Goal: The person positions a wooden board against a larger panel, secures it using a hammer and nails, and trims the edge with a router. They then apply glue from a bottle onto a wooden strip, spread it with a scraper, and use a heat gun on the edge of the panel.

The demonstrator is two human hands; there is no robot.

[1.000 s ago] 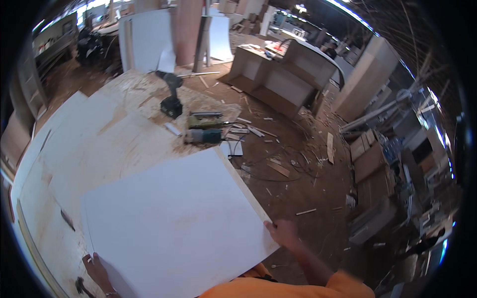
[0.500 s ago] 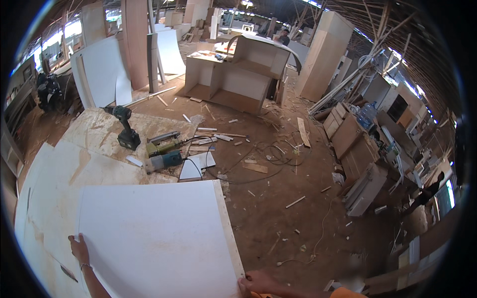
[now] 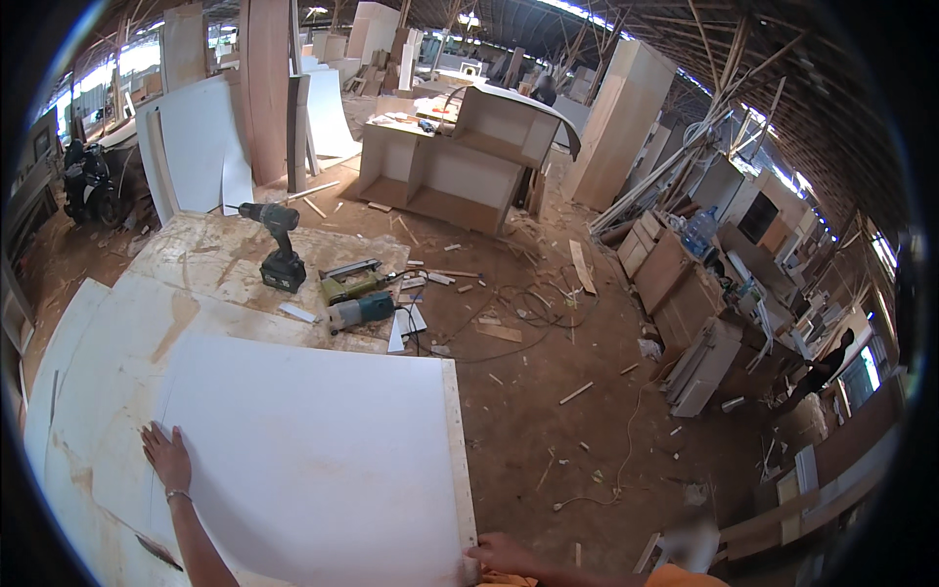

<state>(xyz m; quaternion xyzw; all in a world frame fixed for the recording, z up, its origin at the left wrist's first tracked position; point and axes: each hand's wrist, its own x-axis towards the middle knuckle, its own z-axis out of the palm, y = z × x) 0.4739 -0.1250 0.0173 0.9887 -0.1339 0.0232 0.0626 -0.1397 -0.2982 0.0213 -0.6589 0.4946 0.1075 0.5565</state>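
Observation:
A large white panel [image 3: 323, 450] lies on the worktable in front of me, with a pale raw edge along its right side. My left hand [image 3: 168, 457] rests flat near the panel's left edge, its fingers spread. At the near right corner, my right hand [image 3: 501, 554] grips the panel's edge, with some fingers hidden. Past the panel's far edge stand a dark cordless drill [image 3: 278, 248], upright on its battery, a green power tool [image 3: 352, 284] and a teal corded power tool [image 3: 360, 312], both lying on their sides.
The worktable [image 3: 108, 391] is stained and scuffed. Offcuts, a cable [image 3: 548, 313] and wood strips litter the brown floor. An open cabinet carcass [image 3: 445, 176] stands ahead. At right are wooden boxes [image 3: 675, 274] with a water bottle [image 3: 699, 230] on top. A motorbike [image 3: 93, 186] stands far left.
My left hand has gone from curling over the panel's left edge to lying flat with fingers spread. My right hand keeps its grip. The view has shifted slightly, moving the tools rightward in the picture.

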